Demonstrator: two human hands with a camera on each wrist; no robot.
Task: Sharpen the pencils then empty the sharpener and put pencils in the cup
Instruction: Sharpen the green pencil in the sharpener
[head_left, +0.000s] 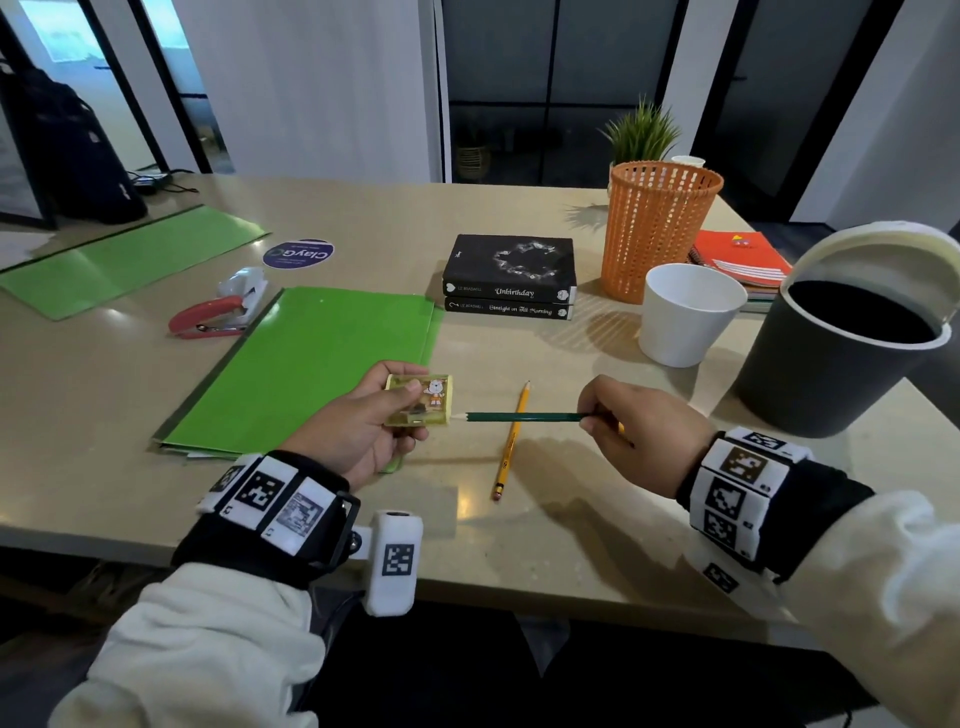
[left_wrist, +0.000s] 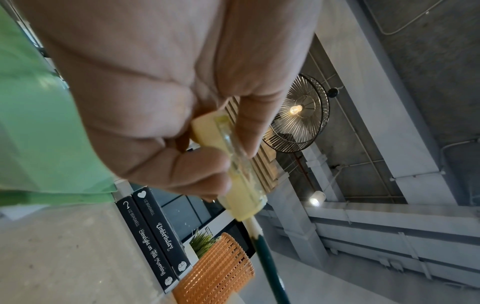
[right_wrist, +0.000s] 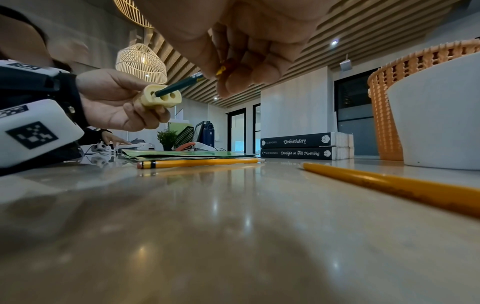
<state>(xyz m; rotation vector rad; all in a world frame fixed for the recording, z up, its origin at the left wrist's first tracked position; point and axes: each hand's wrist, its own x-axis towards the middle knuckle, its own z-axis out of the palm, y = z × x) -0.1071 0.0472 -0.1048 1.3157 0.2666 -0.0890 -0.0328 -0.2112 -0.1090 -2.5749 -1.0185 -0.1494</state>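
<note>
My left hand (head_left: 358, 415) grips a small yellow sharpener (head_left: 418, 400) with a cartoon sticker, held above the table's front. A dark green pencil (head_left: 524, 417) lies level, its bare wood tip in one of the sharpener's two holes (right_wrist: 158, 98). My right hand (head_left: 639, 426) pinches the pencil's back end. A yellow pencil (head_left: 511, 441) lies on the table under the green one, point away from me. In the right wrist view a second yellow pencil (right_wrist: 389, 185) lies to the right, mostly hidden under my right hand in the head view. The white cup (head_left: 691, 312) stands upright at the right.
A dark grey bin (head_left: 841, 338) with its lid up stands at the right edge. An orange mesh basket (head_left: 654, 228), two stacked black books (head_left: 509, 280), green folders (head_left: 311, 364) and a red stapler (head_left: 208, 319) lie further back.
</note>
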